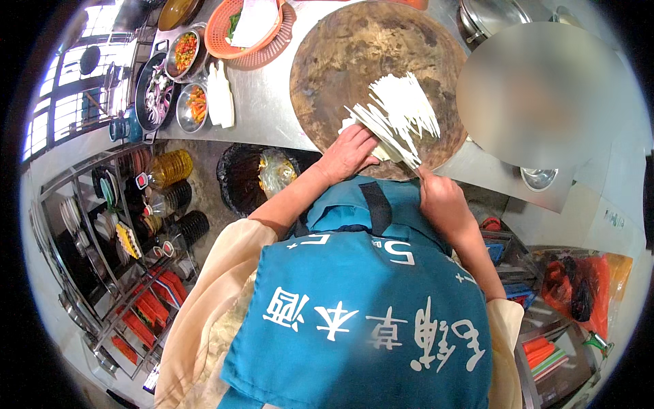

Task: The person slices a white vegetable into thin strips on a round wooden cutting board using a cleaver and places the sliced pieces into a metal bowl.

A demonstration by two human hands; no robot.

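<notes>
A round wooden chopping block (pixel 347 46) stands on the steel counter before me. White strips (pixel 403 102) of some food, cut thin, lie on it in a spread heap. My left hand (pixel 352 151) presses down on uncut pale pieces at the block's near edge, fingers bent over them. My right hand (pixel 442 199) is closed around a knife's handle, mostly hidden in the fist. The knife's blade (pixel 413 162) runs up and left from it beside my left fingers, largely covered by white strips.
Left on the counter are an orange basket (pixel 217 30), bowls of chopped vegetables (pixel 196 48) (pixel 205 115), a dark pan (pixel 140 97) of sliced onion and long white pieces (pixel 220 97). A lidded pot (pixel 490 18) stands back right. A lined bin (pixel 235 199) is below the counter.
</notes>
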